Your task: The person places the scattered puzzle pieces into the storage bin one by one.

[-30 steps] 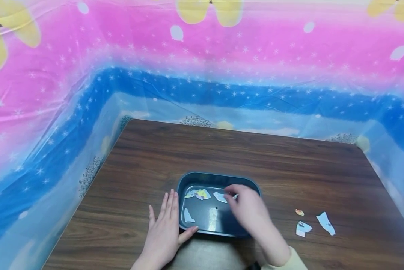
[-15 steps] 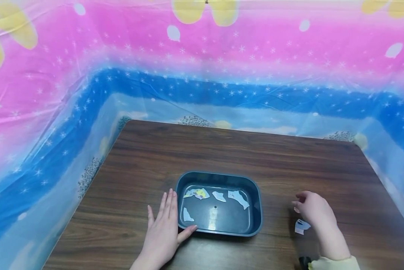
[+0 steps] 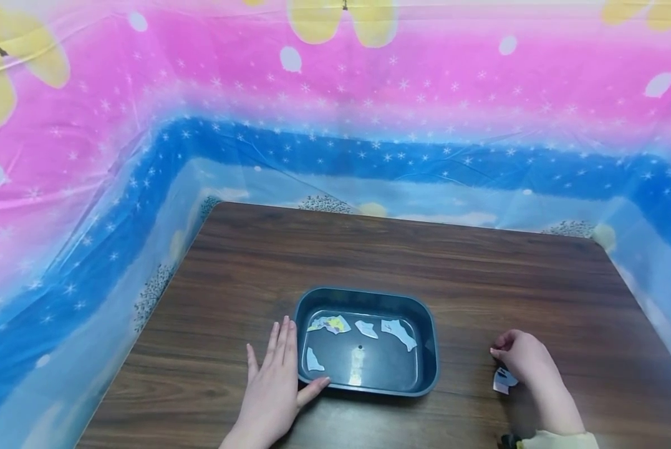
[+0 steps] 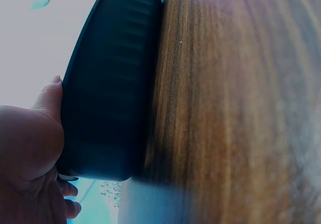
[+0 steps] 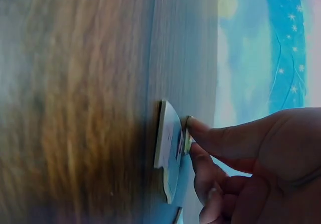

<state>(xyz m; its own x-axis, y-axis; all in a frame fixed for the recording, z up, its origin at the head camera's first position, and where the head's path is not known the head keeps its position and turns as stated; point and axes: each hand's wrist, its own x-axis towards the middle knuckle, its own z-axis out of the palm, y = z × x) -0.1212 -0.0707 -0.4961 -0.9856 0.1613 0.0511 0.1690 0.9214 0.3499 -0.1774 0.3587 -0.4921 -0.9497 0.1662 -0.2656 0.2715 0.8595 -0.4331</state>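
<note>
A dark blue-grey tray stands on the table with several flat torn-edged pieces in it, among them a yellow-patterned one and a pale one. My left hand lies against the tray's left side, fingers straight, thumb at the near rim; the left wrist view shows the hand touching the outer wall. To the tray's right, my right hand pinches a small piece between thumb and fingertips at the tabletop. Beside it lies a white piece with dark marks, partly covered by the hand in the head view.
The brown wood table reaches back to a pink and blue patterned cloth hanging around its back and sides. In the right wrist view, part of another piece shows at the bottom edge.
My right hand has left the tray and moved right to the loose pieces, where it now pinches the small one. The piece it was touching lies in the tray. My left hand has stayed put.
</note>
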